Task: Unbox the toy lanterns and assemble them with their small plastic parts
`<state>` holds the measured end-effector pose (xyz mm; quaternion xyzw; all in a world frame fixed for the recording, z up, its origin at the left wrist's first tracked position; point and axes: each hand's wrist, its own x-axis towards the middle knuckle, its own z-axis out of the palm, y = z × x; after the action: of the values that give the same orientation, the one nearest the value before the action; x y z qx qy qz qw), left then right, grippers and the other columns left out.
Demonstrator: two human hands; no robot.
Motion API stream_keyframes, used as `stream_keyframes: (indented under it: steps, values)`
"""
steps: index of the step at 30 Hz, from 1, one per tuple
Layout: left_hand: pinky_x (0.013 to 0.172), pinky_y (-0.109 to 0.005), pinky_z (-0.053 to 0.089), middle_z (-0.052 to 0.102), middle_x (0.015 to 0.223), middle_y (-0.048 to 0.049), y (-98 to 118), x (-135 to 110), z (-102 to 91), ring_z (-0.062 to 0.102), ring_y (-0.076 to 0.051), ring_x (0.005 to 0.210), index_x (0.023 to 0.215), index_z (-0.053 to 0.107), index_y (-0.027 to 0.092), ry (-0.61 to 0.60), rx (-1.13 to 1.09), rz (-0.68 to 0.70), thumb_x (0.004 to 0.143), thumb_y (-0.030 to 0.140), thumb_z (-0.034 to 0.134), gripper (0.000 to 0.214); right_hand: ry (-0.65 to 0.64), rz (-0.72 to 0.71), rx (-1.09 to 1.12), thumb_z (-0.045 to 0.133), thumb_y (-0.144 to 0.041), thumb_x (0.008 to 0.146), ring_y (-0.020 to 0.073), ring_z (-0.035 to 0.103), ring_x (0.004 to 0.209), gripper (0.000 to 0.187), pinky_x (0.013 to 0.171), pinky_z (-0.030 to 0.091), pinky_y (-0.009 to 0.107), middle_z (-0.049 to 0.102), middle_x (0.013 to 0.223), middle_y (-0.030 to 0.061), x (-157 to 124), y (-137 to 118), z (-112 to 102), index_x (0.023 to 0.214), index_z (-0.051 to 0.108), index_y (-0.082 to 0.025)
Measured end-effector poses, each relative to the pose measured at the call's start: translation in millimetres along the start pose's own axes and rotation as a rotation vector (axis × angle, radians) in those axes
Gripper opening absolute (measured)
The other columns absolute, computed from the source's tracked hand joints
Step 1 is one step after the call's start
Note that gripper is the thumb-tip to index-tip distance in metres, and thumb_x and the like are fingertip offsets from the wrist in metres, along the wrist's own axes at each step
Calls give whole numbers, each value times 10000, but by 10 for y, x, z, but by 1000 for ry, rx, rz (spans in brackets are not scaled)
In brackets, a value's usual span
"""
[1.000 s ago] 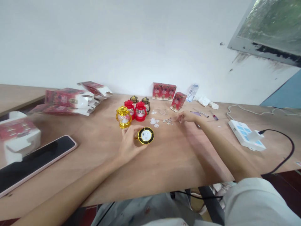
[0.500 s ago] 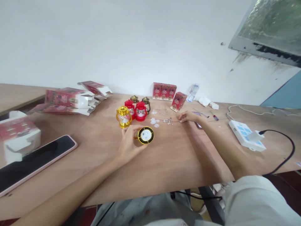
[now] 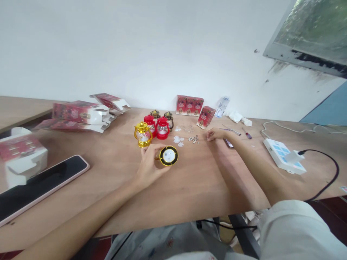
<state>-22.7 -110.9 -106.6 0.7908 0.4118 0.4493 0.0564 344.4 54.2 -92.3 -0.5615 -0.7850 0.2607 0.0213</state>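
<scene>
My left hand (image 3: 149,162) is closed round a small gold lantern, tipped so that its round black-and-white base (image 3: 169,155) faces me. My right hand (image 3: 214,134) rests low over the table with its fingers curled together; anything in them is hidden. Just left of it lie several small round button cells (image 3: 193,139). White plastic bits (image 3: 178,140) are scattered further left. Beyond my left hand stand a gold lantern (image 3: 143,135), two red lanterns (image 3: 162,129) and two dark bronze lanterns (image 3: 168,120), all upright and close together.
Red boxes (image 3: 189,105) stand by the wall near a clear bottle (image 3: 222,107). Tweezers (image 3: 230,130), a screwdriver (image 3: 247,134) and a white power strip (image 3: 284,156) lie to the right. Opened red cartons (image 3: 78,112) and a large phone (image 3: 51,182) are at left.
My right hand has shifted very slightly, its fingers curling in more. The left hand keeps the lantern in nearly the same place.
</scene>
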Motion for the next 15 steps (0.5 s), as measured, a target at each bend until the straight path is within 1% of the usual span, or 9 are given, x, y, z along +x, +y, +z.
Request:
stream_keyframes:
  steps: [3,8,15]
  values:
    - [891,-414,414,603,1060,-35,5,3,-4,562,-243,1007,1103,433,247,-6,-9,-5,680,216,672,487,6,3,-20,714,-388,587,137,578,636,262,614,438,237,648,650,11,-15,-6,4,667,647,-148]
    - [889,-420,414,602,1064,-38,21,12,-12,561,-245,1010,1098,433,248,-26,-14,-22,682,212,665,478,83,-8,-27,698,-339,610,143,597,704,278,649,450,235,683,782,31,-44,9,46,810,654,-151]
    - [885,-407,421,604,1066,-40,34,14,-15,562,-248,1017,1094,449,242,-40,-5,-60,675,227,666,472,100,-30,-26,663,-357,661,157,621,744,262,692,464,249,703,802,46,-116,-12,69,812,673,-144]
